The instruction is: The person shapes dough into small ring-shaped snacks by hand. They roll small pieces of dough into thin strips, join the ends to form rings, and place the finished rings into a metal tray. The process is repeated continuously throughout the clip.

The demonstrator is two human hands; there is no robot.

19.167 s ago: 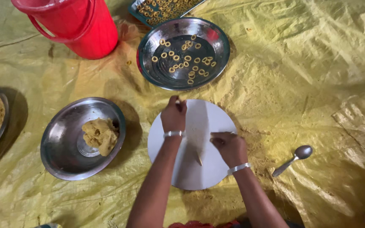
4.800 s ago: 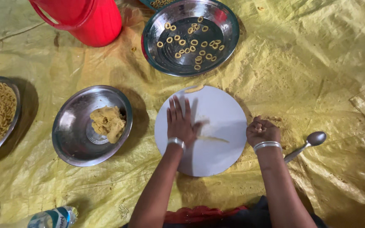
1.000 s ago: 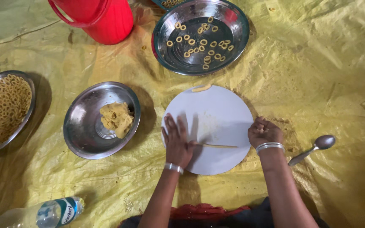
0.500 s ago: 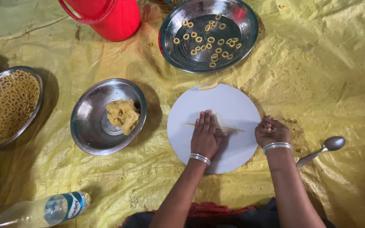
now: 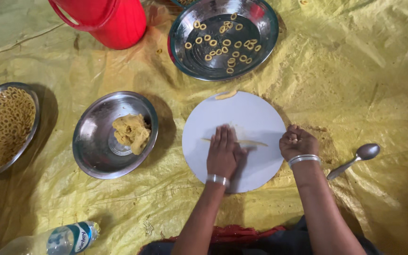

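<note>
One thin dough strand (image 5: pixel 242 141) lies across the middle of the round white board (image 5: pixel 256 118), at frame centre, running left to right. The left hand (image 5: pixel 223 153) is pressed flat on it, fingers straight and together, palm down, not gripping; the strand shows on both sides of the fingers. The right hand (image 5: pixel 298 142) rests at the board's right edge, fingers curled into a loose fist; whether anything sits inside it cannot be told. One silver bangle on each wrist, two in all. One short dough scrap (image 5: pixel 225 95) lies on the board's upper rim. Left of the board, one steel bowl (image 5: pixel 95 151) holds a single dough lump (image 5: pixel 131 133), off-centre toward the bowl's right. Above the board, upper centre of the frame, one steel plate (image 5: pixel 265 42) carries small dough rings (image 5: pixel 223 42), roughly twenty, spread singly, a few touching. At the far left edge, one more steel dish (image 5: pixel 29 101), cut by the frame, is packed with rings too many to count. One red bucket (image 5: pixel 114 21) stands upper left, just beside the ring plate. One steel spoon (image 5: pixel 355 159) lies right of the right hand, bowl end up-right, apart from the board. One plastic bottle (image 5: pixel 57 238) lies on its side at lower left. Everything rests on a wrinkled yellow sheet (image 5: pixel 364 85).
</note>
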